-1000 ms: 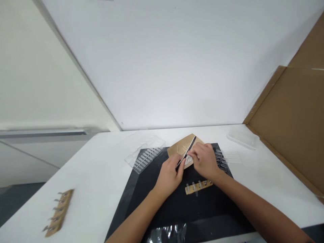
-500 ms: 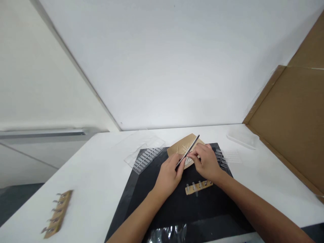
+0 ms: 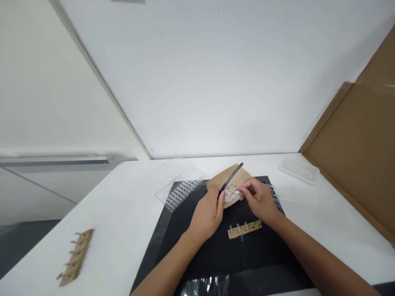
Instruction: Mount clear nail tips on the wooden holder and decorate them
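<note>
My left hand (image 3: 208,209) is closed round the lower end of a dark nail file (image 3: 231,176), whose far end slants up to the right. My right hand (image 3: 257,197) has thumb and forefinger pinched together just right of the file; whatever sits between them is too small to make out. Beneath both hands lies a brown paper sheet (image 3: 217,176) with a heap of whitish flat pieces (image 3: 231,194) on it. Closer to me, a narrow wooden strip (image 3: 243,230) bears a row of small posts, some with clear nail tips on them.
A black mat (image 3: 234,259) covers the table's middle. Clear trays of nail tips (image 3: 183,191) lie at its left corner, a dotted clear sheet (image 3: 285,192) to the right. A second strip (image 3: 77,257) stands far left. Behind are a translucent box (image 3: 299,172) and cardboard (image 3: 358,160).
My right hand has drawn away from the nail file, a little to the right and down. The file has turned in my left hand, and more of the whitish pieces show.
</note>
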